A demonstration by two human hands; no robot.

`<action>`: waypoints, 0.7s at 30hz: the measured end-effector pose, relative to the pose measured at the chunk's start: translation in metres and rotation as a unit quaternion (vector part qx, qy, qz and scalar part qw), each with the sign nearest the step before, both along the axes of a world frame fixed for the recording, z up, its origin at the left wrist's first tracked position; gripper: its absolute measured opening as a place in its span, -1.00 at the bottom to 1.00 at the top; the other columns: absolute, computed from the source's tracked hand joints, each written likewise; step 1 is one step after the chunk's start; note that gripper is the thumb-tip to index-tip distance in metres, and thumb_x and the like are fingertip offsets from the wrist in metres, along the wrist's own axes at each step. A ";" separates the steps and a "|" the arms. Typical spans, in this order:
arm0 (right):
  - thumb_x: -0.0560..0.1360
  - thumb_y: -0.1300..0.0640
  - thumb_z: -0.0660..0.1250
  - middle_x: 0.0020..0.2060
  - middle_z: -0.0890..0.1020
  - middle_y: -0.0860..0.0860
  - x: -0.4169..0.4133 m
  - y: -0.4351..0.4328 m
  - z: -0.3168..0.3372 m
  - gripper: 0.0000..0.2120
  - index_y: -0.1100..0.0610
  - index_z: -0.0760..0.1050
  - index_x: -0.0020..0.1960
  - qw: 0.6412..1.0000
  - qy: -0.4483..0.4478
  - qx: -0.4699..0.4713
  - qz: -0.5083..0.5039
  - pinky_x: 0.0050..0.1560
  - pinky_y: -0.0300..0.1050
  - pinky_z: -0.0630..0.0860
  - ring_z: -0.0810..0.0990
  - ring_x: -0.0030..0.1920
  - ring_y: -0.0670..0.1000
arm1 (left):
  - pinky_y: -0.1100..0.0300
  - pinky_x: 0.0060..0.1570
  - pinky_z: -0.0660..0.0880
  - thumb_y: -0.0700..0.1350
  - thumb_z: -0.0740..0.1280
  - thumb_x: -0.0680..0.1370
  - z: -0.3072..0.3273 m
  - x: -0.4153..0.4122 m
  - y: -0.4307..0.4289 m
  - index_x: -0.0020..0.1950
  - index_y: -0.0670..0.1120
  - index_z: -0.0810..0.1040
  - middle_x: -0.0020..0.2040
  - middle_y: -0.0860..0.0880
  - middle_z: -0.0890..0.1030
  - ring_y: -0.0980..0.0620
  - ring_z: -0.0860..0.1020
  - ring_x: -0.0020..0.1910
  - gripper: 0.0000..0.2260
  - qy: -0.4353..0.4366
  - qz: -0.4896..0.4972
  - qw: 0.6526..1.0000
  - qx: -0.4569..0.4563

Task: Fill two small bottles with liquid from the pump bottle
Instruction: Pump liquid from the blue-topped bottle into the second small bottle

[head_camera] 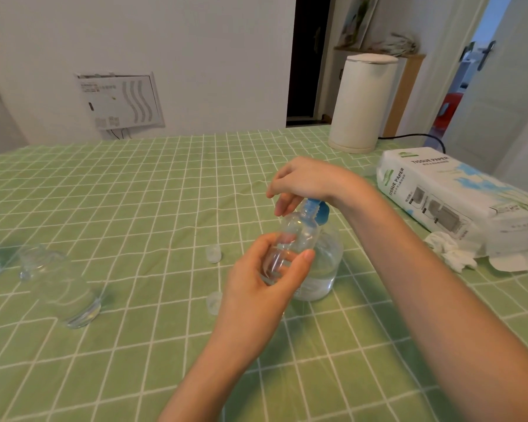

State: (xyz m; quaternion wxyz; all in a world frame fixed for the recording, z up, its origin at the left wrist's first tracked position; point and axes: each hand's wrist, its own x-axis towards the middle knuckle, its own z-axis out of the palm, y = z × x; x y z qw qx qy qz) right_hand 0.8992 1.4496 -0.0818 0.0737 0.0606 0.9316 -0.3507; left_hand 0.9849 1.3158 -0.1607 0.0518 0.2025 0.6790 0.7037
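Right of table (165,193) centre, pump bottle (325,269) stands upright. Left hand (265,281) grips small bottle (294,239) just in front, long axis near-upright, mouth up at the blue pump head (317,212). Right hand (302,181) lies over that head, fingers loose, gripping nothing; a downward press looks next.
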 end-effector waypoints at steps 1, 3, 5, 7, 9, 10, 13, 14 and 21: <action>0.52 0.15 0.27 -0.27 0.68 0.04 0.000 0.000 0.000 -0.72 0.29 0.54 0.14 1.000 0.000 0.003 0.001 0.24 0.16 0.48 0.59 0.14 0.26 | 0.45 -0.42 0.39 0.11 0.35 0.35 0.000 0.000 0.000 0.01 0.07 0.56 -0.34 0.20 0.61 0.30 0.51 -0.43 -0.72 0.001 0.000 1.000 0.000; 0.52 0.15 0.26 -0.26 0.69 0.04 0.000 0.000 0.000 -0.72 0.28 0.54 0.15 1.000 0.001 0.006 0.002 0.25 0.18 0.47 0.58 0.16 0.27 | 0.45 -0.42 0.39 0.12 0.35 0.34 -0.001 0.000 0.000 0.01 0.07 0.56 -0.34 0.19 0.61 0.29 0.50 -0.43 -0.72 0.001 -0.001 1.000 -0.001; 0.52 0.14 0.26 -0.27 0.68 0.04 0.001 -0.001 0.001 -0.69 0.30 0.53 0.17 1.000 0.005 0.010 0.001 0.25 0.18 0.47 0.56 0.16 0.28 | 0.45 -0.42 0.40 0.12 0.35 0.34 -0.001 -0.001 0.000 0.01 0.07 0.55 -0.31 0.17 0.62 0.28 0.51 -0.42 -0.71 0.002 0.001 1.000 -0.001; 0.52 0.14 0.25 -0.27 0.69 0.05 0.001 -0.002 0.003 -0.64 0.34 0.50 0.22 1.000 0.010 0.010 0.000 0.25 0.20 0.47 0.55 0.17 0.29 | 0.44 -0.42 0.41 0.13 0.35 0.34 -0.001 -0.002 0.000 0.01 0.08 0.55 -0.31 0.17 0.63 0.28 0.52 -0.41 -0.71 0.007 0.003 1.000 -0.004; 0.53 0.12 0.24 -0.25 0.70 0.06 0.002 -0.002 0.006 -0.63 0.35 0.49 0.22 1.000 0.025 0.013 0.001 0.23 0.18 0.48 0.55 0.16 0.29 | 0.44 -0.41 0.41 0.14 0.35 0.34 0.000 -0.002 0.001 -0.01 0.10 0.55 -0.30 0.17 0.63 0.29 0.52 -0.41 -0.73 0.010 0.003 1.000 -0.003; 0.54 0.11 0.23 -0.26 0.69 0.04 0.002 -0.003 0.008 -0.64 0.33 0.51 0.21 0.999 0.038 0.021 0.001 0.19 0.13 0.51 0.57 0.14 0.26 | 0.44 -0.41 0.41 0.14 0.35 0.34 0.001 -0.002 0.001 -0.01 0.11 0.55 -0.31 0.17 0.63 0.30 0.51 -0.42 -0.74 0.011 0.003 1.000 0.000; 0.56 0.08 0.22 -0.25 0.69 0.01 0.002 -0.002 0.013 -0.69 0.28 0.55 0.15 0.996 0.079 0.043 -0.004 0.01 -0.07 0.54 0.65 0.05 0.13 | 0.42 -0.42 0.41 0.15 0.35 0.33 0.002 -0.002 0.001 -0.01 0.12 0.56 -0.30 0.15 0.63 0.28 0.50 -0.42 -0.73 0.011 0.001 1.000 0.005; 0.56 0.08 0.22 -0.23 0.70 0.02 0.003 -0.001 0.015 -0.68 0.28 0.55 0.15 0.995 0.092 0.046 -0.008 -0.04 -0.12 0.54 0.66 0.03 0.11 | 0.41 -0.41 0.41 0.15 0.35 0.33 0.002 -0.002 0.001 -0.01 0.12 0.56 -0.28 0.14 0.64 0.28 0.51 -0.42 -0.73 0.011 0.000 1.000 0.007; 0.57 0.08 0.17 -0.25 0.70 0.03 0.000 -0.001 0.032 -0.70 0.24 0.56 0.12 0.988 0.141 0.058 -0.018 -0.18 -0.26 0.47 0.70 -0.15 0.00 | 0.41 -0.39 0.43 0.14 0.35 0.35 0.002 -0.002 0.000 0.01 0.12 0.56 -0.26 0.13 0.64 0.29 0.52 -0.39 -0.74 0.012 -0.003 1.000 0.006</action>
